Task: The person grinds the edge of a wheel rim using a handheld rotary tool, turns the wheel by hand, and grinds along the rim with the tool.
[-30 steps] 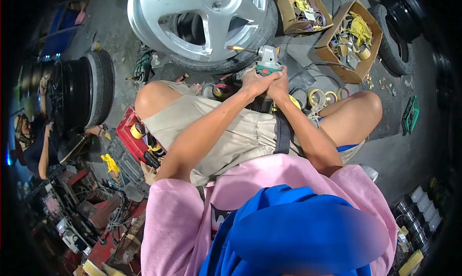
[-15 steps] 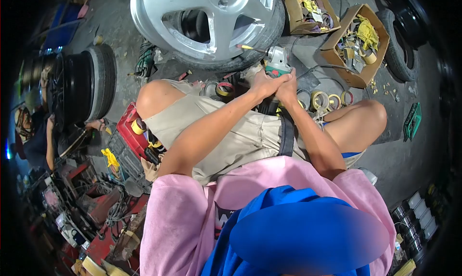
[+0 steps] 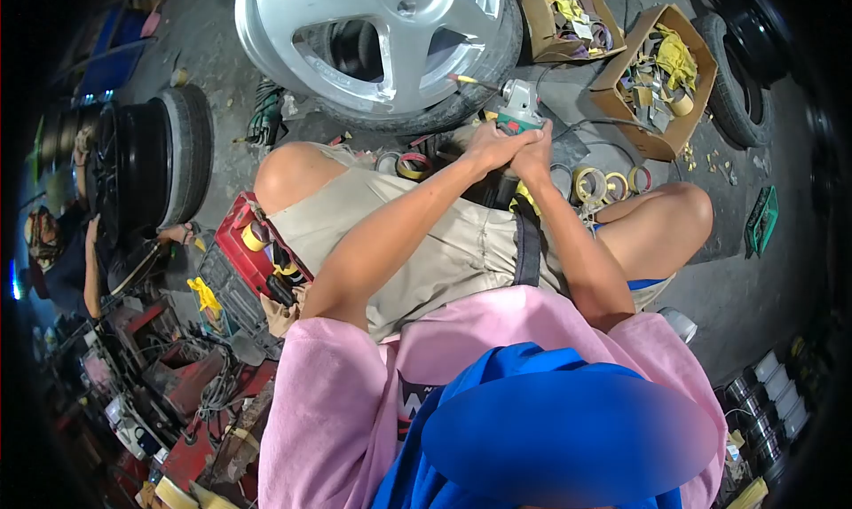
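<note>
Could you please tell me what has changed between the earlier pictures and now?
The power tool, with its yellowish tip, has moved a little to the right in the picture along the silver wheel, the tip also slightly upward. The left hand and right hand moved with it. Nothing was taken or released. The wheel and cardboard boxes stayed in place.

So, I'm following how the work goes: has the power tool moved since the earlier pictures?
Yes: judged against the silver wheel, the power tool has shifted slightly toward the picture's right.
</note>
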Tool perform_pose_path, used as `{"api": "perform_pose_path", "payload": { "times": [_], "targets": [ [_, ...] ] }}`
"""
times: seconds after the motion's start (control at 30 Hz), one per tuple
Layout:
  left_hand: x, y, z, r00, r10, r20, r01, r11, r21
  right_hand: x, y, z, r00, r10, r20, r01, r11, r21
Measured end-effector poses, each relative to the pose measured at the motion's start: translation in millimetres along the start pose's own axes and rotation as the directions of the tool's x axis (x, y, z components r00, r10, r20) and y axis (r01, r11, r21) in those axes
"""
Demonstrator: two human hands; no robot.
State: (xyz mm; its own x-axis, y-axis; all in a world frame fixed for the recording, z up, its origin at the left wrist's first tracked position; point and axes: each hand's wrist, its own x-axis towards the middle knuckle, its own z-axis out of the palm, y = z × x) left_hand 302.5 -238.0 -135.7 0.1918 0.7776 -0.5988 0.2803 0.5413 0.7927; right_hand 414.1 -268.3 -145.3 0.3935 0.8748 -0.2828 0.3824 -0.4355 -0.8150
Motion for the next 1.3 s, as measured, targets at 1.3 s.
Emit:
{"api": "perform_pose_path", "payload": {
  "times": [1.3],
  "targets": [
    [8, 10, 4, 0.997, -0.056, 0.053, 0.064, 0.984, -0.167, 18, -14, -15, 0.996, -0.085, 0.023, 0.088, 0.987, -0.133]
  ]
}}
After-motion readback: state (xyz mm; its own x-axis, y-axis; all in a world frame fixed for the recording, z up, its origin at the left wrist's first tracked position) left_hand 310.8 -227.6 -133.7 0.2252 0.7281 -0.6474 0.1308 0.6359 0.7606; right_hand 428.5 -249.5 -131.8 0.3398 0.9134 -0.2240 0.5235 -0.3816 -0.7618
